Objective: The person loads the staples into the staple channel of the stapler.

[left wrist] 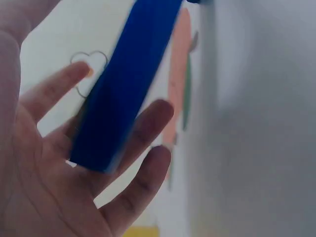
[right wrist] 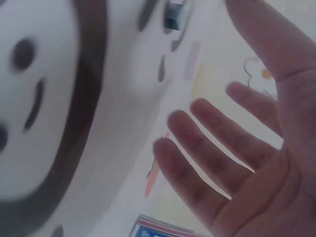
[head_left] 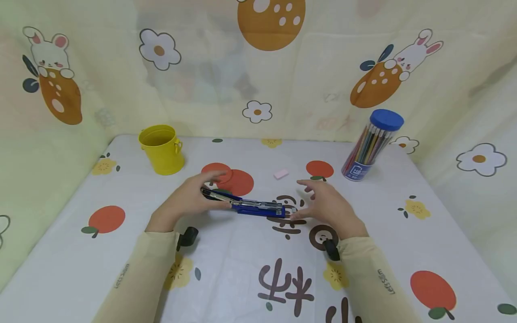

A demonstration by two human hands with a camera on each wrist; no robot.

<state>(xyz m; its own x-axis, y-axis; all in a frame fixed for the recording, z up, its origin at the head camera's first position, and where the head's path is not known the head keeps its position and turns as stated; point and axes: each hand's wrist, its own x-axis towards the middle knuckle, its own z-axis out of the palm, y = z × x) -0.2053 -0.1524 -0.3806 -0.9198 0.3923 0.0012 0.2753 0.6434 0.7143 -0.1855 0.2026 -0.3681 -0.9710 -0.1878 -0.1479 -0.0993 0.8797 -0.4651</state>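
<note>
A blue stapler (head_left: 258, 207) lies across the middle of the head view, its metal magazine folded apart from the blue body at the left end. My left hand (head_left: 195, 193) grips that left end between thumb and fingers. In the left wrist view the stapler's blue body (left wrist: 126, 89) crosses the palm and fingers. My right hand (head_left: 329, 204) has its fingers spread, with the thumb tip close to the stapler's right end. Nothing lies in the right palm (right wrist: 256, 182) in the right wrist view.
A small pink eraser (head_left: 281, 174) lies on the tablecloth beyond the stapler. At the back left stands a yellow bucket (head_left: 163, 154). A clear tube of pencils (head_left: 365, 150) with a blue lid (head_left: 386, 120) is at the back right. A printed curtain (head_left: 210, 89) hangs behind the table.
</note>
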